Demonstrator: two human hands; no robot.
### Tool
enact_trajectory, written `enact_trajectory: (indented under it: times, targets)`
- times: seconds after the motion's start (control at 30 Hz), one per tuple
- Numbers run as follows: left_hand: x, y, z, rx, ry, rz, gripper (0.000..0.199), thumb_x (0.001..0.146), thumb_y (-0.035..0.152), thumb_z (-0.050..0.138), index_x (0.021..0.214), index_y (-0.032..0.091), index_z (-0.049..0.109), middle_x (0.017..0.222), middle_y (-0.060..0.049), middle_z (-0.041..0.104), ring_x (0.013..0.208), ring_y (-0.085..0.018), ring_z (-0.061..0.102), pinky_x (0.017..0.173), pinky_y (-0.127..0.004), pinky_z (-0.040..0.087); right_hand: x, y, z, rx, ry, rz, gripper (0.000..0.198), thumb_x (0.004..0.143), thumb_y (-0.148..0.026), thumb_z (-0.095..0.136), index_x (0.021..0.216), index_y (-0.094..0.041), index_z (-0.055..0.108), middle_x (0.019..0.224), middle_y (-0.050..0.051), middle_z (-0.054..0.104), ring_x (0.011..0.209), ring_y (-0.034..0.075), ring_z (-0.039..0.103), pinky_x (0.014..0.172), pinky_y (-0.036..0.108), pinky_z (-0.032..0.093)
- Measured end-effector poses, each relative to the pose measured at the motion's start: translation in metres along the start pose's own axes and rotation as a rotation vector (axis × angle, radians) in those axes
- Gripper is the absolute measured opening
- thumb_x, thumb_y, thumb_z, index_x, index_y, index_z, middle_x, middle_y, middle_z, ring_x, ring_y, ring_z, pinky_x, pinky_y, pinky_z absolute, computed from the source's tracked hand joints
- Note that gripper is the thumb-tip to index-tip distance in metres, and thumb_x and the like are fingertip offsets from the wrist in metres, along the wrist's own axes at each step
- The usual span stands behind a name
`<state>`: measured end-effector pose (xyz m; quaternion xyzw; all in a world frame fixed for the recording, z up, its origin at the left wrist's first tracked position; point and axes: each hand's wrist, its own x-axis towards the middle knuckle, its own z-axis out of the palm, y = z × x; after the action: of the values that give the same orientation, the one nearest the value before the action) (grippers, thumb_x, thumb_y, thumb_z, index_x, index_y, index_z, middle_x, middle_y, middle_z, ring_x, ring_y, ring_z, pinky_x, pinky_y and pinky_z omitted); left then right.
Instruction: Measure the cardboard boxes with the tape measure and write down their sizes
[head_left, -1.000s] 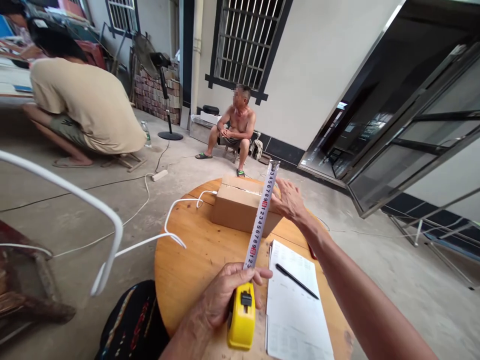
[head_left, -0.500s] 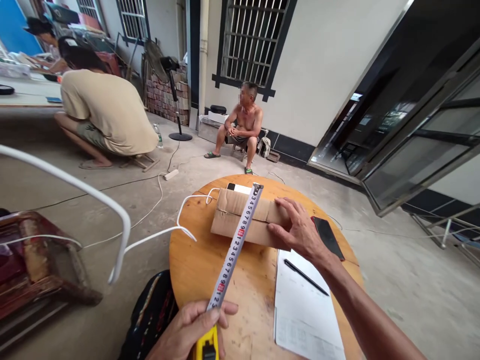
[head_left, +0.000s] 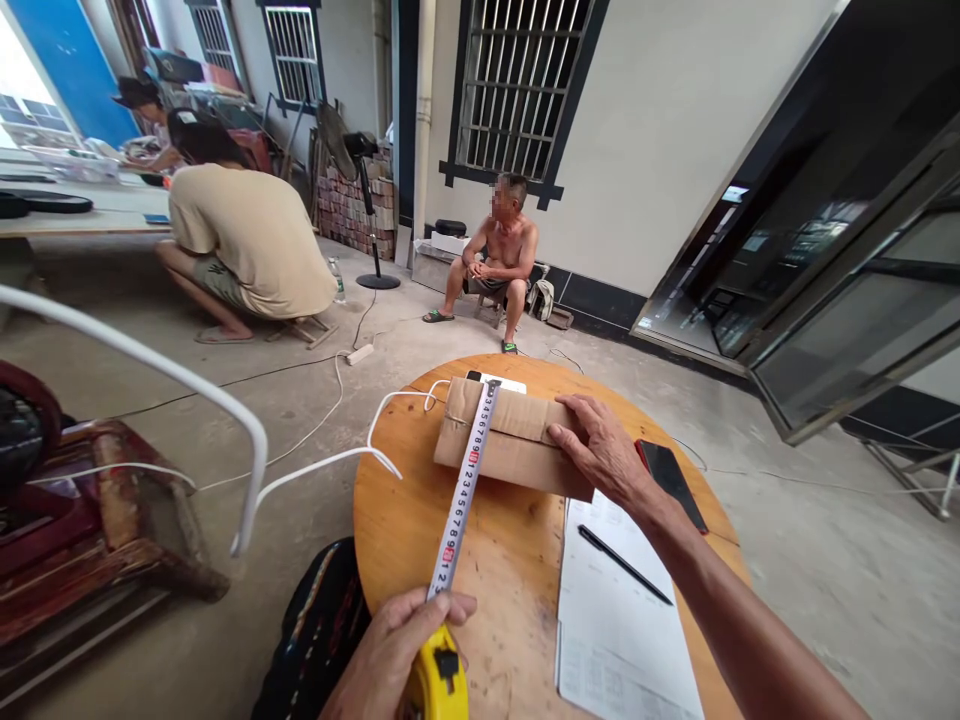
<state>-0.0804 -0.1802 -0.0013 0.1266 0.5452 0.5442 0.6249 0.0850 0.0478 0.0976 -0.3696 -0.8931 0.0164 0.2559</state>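
Observation:
My left hand point(head_left: 397, 640) is closed round a yellow tape measure point(head_left: 445, 680) near the front of the round wooden table point(head_left: 502, 610). Its numbered steel blade point(head_left: 462, 500) runs out and up across a brown cardboard box point(head_left: 517, 465), with the metal end tip at the box's far edge. My right hand point(head_left: 606, 450) grips the box's right end, thumb on the near side and fingers over the top. Behind the box, a white object point(head_left: 510, 385) is partly hidden.
Printed paper point(head_left: 622, 640) with a black pen point(head_left: 624, 565) lies on the table's right side, near a dark phone point(head_left: 673, 485). A white bent rod point(head_left: 255, 440) juts in from the left. Other people sit beyond, near a standing fan point(head_left: 367, 210).
The tape blade's far end has moved left along the box, and the blade lies over its top. My right hand keeps its hold on the box. The view has shifted slightly left.

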Motion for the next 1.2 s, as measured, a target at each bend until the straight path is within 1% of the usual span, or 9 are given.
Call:
enact_trajectory:
  times: [0.17, 0.37, 0.63, 0.8, 0.93, 1.0, 1.07, 1.17, 1.2]
  targets:
    - [0.001, -0.005, 0.002, 0.077, 0.036, 0.043, 0.040, 0.064, 0.052, 0.069, 0.075, 0.014, 0.069, 0.101, -0.013, 0.070, 0.065, -0.020, 0.063, 0.067, -0.033, 0.047, 0.004, 0.003, -0.004, 0.036, -0.043, 0.014, 0.036, 0.090, -0.039, 0.042, 0.121, -0.023, 0.053, 0.120, 0.008, 0.057, 0.109, 0.025, 0.052, 0.093, 0.040, 0.041]
    - [-0.002, -0.007, 0.006, 0.119, 0.041, 0.052, 0.042, 0.068, 0.052, 0.065, 0.083, 0.013, 0.070, 0.098, -0.013, 0.070, 0.069, -0.022, 0.063, 0.066, -0.033, 0.046, 0.011, 0.006, -0.013, 0.146, -0.088, 0.044, 0.036, 0.093, -0.034, 0.036, 0.119, -0.022, 0.058, 0.121, 0.007, 0.060, 0.112, 0.023, 0.054, 0.097, 0.040, 0.039]
    - [0.004, -0.021, 0.007, 0.149, 0.052, 0.038, 0.048, 0.071, 0.054, 0.062, 0.092, 0.012, 0.069, 0.096, -0.012, 0.068, 0.074, -0.023, 0.062, 0.070, -0.034, 0.046, 0.028, 0.018, -0.018, 0.327, -0.205, 0.085, 0.032, 0.088, -0.033, 0.046, 0.113, -0.025, 0.065, 0.108, 0.003, 0.068, 0.097, 0.024, 0.062, 0.080, 0.035, 0.049]
    - [0.002, -0.020, 0.022, 0.135, 0.114, 0.061, 0.038, 0.073, 0.049, 0.062, 0.084, 0.013, 0.069, 0.088, -0.009, 0.068, 0.073, -0.020, 0.059, 0.069, -0.030, 0.044, 0.031, 0.023, -0.015, 0.360, -0.201, 0.103, 0.032, 0.087, -0.033, 0.048, 0.110, -0.023, 0.066, 0.104, 0.004, 0.069, 0.092, 0.024, 0.063, 0.077, 0.035, 0.050]
    - [0.001, -0.020, 0.030, 0.114, 0.139, 0.059, 0.041, 0.068, 0.052, 0.065, 0.080, 0.013, 0.070, 0.087, -0.009, 0.069, 0.068, -0.020, 0.060, 0.066, -0.030, 0.044, 0.030, 0.023, -0.015, 0.386, -0.195, 0.104, 0.031, 0.087, -0.033, 0.048, 0.109, -0.023, 0.067, 0.105, 0.005, 0.069, 0.093, 0.025, 0.063, 0.078, 0.037, 0.050]
    - [-0.002, -0.020, 0.029, 0.130, 0.139, 0.075, 0.044, 0.068, 0.053, 0.065, 0.082, 0.012, 0.070, 0.087, -0.010, 0.068, 0.069, -0.021, 0.060, 0.066, -0.030, 0.045, 0.029, 0.022, -0.015, 0.405, -0.193, 0.101, 0.030, 0.086, -0.033, 0.050, 0.108, -0.023, 0.068, 0.107, 0.005, 0.069, 0.094, 0.025, 0.062, 0.077, 0.035, 0.050]
    - [-0.007, -0.019, 0.023, 0.149, 0.115, 0.095, 0.045, 0.068, 0.054, 0.065, 0.083, 0.012, 0.070, 0.079, -0.008, 0.067, 0.066, -0.020, 0.060, 0.062, -0.029, 0.044, 0.029, 0.021, -0.017, 0.422, -0.194, 0.095, 0.028, 0.085, -0.032, 0.050, 0.105, -0.023, 0.069, 0.105, 0.005, 0.069, 0.092, 0.024, 0.063, 0.075, 0.033, 0.050]
    - [-0.018, -0.011, 0.006, 0.251, 0.016, 0.047, 0.047, 0.068, 0.058, 0.063, 0.083, 0.014, 0.071, 0.056, -0.003, 0.061, 0.053, -0.017, 0.053, 0.053, -0.026, 0.040, 0.028, 0.021, -0.022, 0.450, -0.214, 0.081, 0.027, 0.085, -0.032, 0.050, 0.100, -0.022, 0.071, 0.097, 0.003, 0.071, 0.086, 0.022, 0.063, 0.072, 0.031, 0.049]
    - [-0.021, -0.005, -0.002, 0.342, -0.034, 0.025, 0.047, 0.068, 0.059, 0.063, 0.082, 0.015, 0.071, 0.055, -0.003, 0.061, 0.053, -0.017, 0.053, 0.053, -0.026, 0.040, 0.028, 0.021, -0.023, 0.462, -0.226, 0.078, 0.028, 0.085, -0.032, 0.049, 0.099, -0.021, 0.071, 0.095, 0.002, 0.071, 0.084, 0.022, 0.063, 0.071, 0.030, 0.049]
